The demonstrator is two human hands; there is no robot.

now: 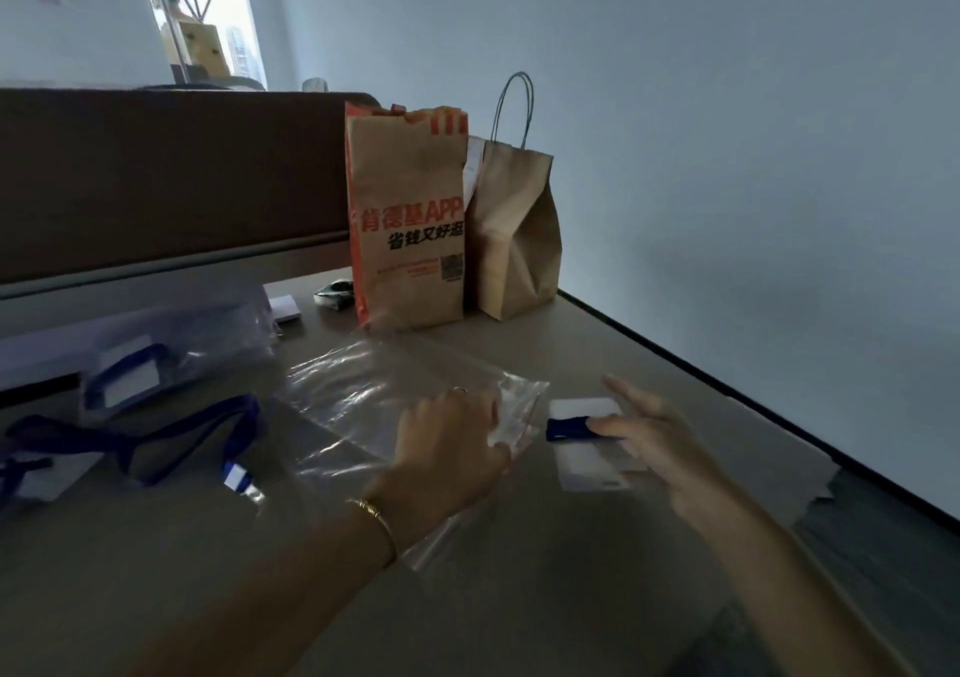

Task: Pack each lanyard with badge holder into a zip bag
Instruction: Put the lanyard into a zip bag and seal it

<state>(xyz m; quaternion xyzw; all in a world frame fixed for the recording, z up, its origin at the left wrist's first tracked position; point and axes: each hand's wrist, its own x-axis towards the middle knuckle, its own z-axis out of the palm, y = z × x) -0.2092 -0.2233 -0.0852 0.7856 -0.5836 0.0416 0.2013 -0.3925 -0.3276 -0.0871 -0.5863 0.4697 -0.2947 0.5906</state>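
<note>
A clear zip bag [384,396] lies flat on the table in the middle. My left hand [449,442] grips its right end, fingers curled over the plastic. Just right of the bag lies a white badge holder [592,463] with a folded blue lanyard [566,428] on top. My right hand [660,432] rests on it, fingers straight, one fingertip pressing the blue lanyard. At the left lies another blue lanyard [171,442] with its badge holder [241,484]. A packed zip bag [124,375] with a lanyard and badge inside lies beyond it.
Two brown paper bags [410,219] [514,229] stand at the back of the table. A brown partition [171,177] runs along the far left. The table's right edge [727,390] runs diagonally beside the wall. A small white pad [284,307] lies near the partition.
</note>
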